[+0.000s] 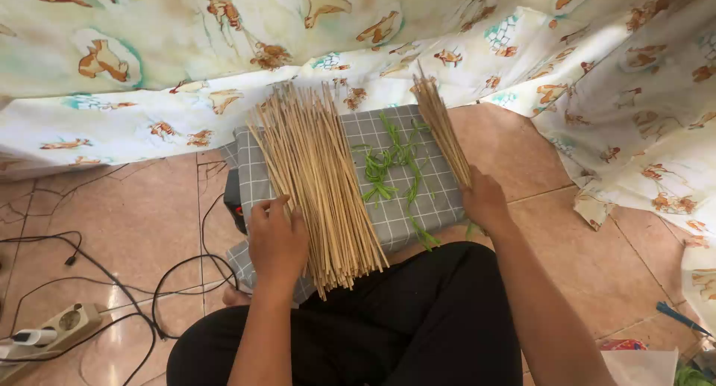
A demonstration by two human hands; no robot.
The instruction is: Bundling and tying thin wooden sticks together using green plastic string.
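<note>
**Two hands, two lots of sticks over a checked cushion**

Black-trousered legs fill the bottom of the view, folded up close at 6 o'clock, and both forearms run out over them. Left hand next — it lies palm down with the fingers loosely spread, flat on the near left edge of a big fan of pale thin sticks; it presses on them rather than closing around any. That fan spreads from near the knees up toward 12 o'clock, lying across a grey checked cushion. Over at 3 o'clock of the fan, the right hand is closed in a fist round the lower end of a smaller bundle of sticks, which angles up and slightly left, its tips clear of the cushion's far edge. Between the two lots of sticks, thin green strips lie scattered on the checked fabric, a few more trailing off its near edge toward the right knee.

Out at 8 o'clock on the pinkish tiled floor, black cables loop toward a beige power strip. Further off — right across the top from 10 to 2 o'clock and down the right side — hangs a pale cloth printed with orange animal figures.
</note>
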